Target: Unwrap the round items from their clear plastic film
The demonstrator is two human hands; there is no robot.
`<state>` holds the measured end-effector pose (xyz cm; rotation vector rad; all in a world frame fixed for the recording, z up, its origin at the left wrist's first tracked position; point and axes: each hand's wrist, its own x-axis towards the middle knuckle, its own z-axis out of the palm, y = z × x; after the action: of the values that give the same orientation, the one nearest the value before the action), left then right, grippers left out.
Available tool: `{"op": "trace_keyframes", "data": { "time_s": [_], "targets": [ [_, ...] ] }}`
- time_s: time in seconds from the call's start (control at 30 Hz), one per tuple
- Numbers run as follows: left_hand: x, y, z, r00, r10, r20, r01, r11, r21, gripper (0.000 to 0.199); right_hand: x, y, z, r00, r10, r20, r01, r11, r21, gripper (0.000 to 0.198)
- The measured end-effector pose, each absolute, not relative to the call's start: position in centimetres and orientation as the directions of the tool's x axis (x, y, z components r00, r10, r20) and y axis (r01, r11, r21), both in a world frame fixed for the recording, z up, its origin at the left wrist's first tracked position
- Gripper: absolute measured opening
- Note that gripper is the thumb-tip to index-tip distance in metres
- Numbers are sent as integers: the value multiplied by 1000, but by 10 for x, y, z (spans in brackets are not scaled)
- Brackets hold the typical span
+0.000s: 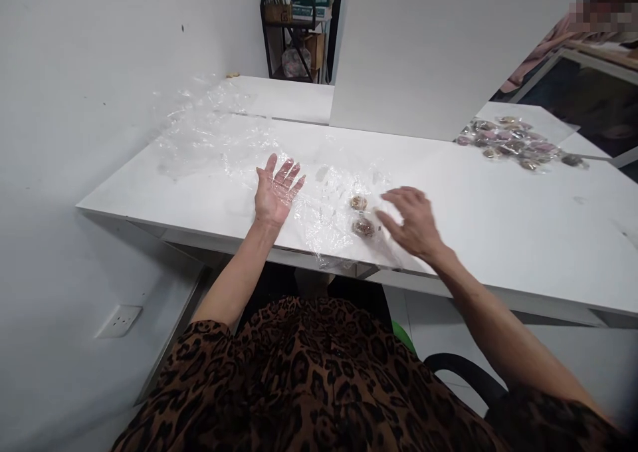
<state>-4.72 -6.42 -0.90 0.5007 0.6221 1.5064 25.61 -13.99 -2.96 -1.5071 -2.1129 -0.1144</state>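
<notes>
My left hand (pixel 278 189) is palm up with its fingers spread, and clear plastic film lies against or over the fingers. A sheet of clear, crinkled plastic (pixel 323 232) stretches across the white table between my hands and hangs a little over its front edge. Two small wrapped items, one tan (pixel 358 203) and one dark brown (pixel 363 226), rest on or in the plastic. Just to their right hovers my right hand (pixel 411 221), fingers apart and slightly curled, with nothing visible in it. Whether its fingertips touch the film cannot be made out.
More crumpled clear plastic (pixel 199 133) is heaped at the table's back left, by the wall. Several small wrapped items (pixel 518 143) lie in a pile at the back right. A white panel (pixel 409 53) stands behind the white table (pixel 498 226). A black shelf cart (pixel 294 26) is beyond.
</notes>
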Motion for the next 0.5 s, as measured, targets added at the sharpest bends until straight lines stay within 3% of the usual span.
{"op": "trace_keyframes", "data": {
  "time_s": [0.1, 0.2, 0.37, 0.5],
  "targets": [
    [-50, -64, -3, -40, 998, -42, -750, -2, 662, 50, 204, -125, -33, -427, 864, 266, 879, 466, -102, 55],
    [-57, -64, 1, -51, 999, -19, -749, -26, 663, 48, 187, -113, -39, -492, 858, 146, 867, 498, -9, 50],
    [-69, -63, -2, -89, 996, -25, -743, -50, 667, 46, 204, -106, -31, -459, 873, 164, 888, 456, 53, 44],
    [-78, -58, -5, -125, 992, -18, -747, -82, 659, 46, 230, -111, -23, -448, 876, 181, 893, 449, 34, 44]
  ]
}}
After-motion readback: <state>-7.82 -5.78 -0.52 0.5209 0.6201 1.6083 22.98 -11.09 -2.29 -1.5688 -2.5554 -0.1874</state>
